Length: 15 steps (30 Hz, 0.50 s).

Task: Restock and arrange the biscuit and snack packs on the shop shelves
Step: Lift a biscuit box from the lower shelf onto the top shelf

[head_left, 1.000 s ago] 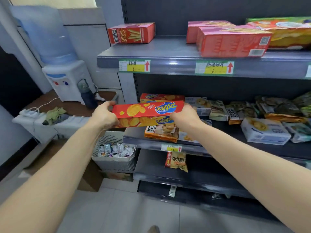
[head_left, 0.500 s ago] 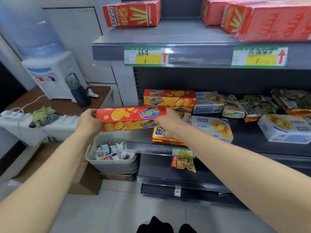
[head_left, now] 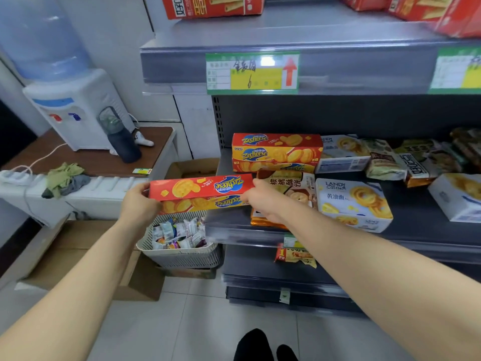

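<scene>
A long red and yellow Zecheese biscuit box (head_left: 200, 193) hangs upside down just left of the middle shelf (head_left: 426, 230), level with its front edge. My left hand (head_left: 139, 205) grips its left end and my right hand (head_left: 263, 200) grips its right end. Two more Zecheese boxes (head_left: 277, 152) lie stacked at the shelf's back left. An orange walnut-biscuit pack (head_left: 292, 186) lies under my right hand, with a white Landy cookie box (head_left: 354, 204) beside it.
Red stick-biscuit boxes (head_left: 213, 6) sit on the top shelf (head_left: 286, 29). More snack packs (head_left: 416, 162) fill the middle shelf's right side. A basket of small sweets (head_left: 179, 238) stands on cardboard boxes (head_left: 86, 254) at the left, under a table with a water dispenser (head_left: 75, 105).
The view has come closer to the shelf. The held box has moved down and left relative to the shelf, uncovering the stacked Zecheese boxes behind it. Both hands keep their grip.
</scene>
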### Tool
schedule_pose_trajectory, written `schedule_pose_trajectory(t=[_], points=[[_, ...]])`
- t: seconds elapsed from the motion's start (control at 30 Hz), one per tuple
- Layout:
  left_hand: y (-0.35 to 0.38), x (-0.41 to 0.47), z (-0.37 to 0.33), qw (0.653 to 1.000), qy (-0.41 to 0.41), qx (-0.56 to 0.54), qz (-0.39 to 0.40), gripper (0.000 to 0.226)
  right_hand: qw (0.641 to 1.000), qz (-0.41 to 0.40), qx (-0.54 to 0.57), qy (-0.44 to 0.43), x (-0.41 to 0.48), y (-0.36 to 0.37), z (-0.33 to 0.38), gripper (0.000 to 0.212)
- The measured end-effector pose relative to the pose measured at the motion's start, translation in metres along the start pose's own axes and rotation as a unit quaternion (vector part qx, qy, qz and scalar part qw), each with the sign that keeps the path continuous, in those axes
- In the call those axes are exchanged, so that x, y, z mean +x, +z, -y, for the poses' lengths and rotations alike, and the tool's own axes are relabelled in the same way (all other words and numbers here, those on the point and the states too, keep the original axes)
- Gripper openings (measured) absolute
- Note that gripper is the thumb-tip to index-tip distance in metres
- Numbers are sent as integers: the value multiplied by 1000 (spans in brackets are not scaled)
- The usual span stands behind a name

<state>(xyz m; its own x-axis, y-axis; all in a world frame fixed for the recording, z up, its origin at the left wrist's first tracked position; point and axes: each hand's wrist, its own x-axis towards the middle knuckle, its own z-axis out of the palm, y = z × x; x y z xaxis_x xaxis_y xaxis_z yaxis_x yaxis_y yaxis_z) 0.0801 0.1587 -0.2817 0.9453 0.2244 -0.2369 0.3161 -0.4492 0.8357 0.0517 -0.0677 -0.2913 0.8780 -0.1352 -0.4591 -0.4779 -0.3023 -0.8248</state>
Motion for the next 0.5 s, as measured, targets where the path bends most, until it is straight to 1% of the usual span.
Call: schedule_pose_trajectory(t=[0.1,0.13,0.2,0.27,0.4,0.5], points=[[11,3,-6,1000,1,6,29,63,1000,-20,-13,5,0,-9,-7,18],[16,2,-9,999,3,8,40,63,999,-33,-20,9,-2,-13,-9,18],[28,-1,-15,998,7,12,61,63,998,-54,-27,19,-1,-25,-17,31],[43,-6,-19,997,13,7,78,63,996,-67,-37,35,-4,-39,-24,37],[76,-14,-27,992,31,-31,122,60,991,-114,-29,59,-6,-69,-39,29],[100,-19,-33,985,42,-54,160,57,985,-152,-28,75,-6,-91,-49,27]])
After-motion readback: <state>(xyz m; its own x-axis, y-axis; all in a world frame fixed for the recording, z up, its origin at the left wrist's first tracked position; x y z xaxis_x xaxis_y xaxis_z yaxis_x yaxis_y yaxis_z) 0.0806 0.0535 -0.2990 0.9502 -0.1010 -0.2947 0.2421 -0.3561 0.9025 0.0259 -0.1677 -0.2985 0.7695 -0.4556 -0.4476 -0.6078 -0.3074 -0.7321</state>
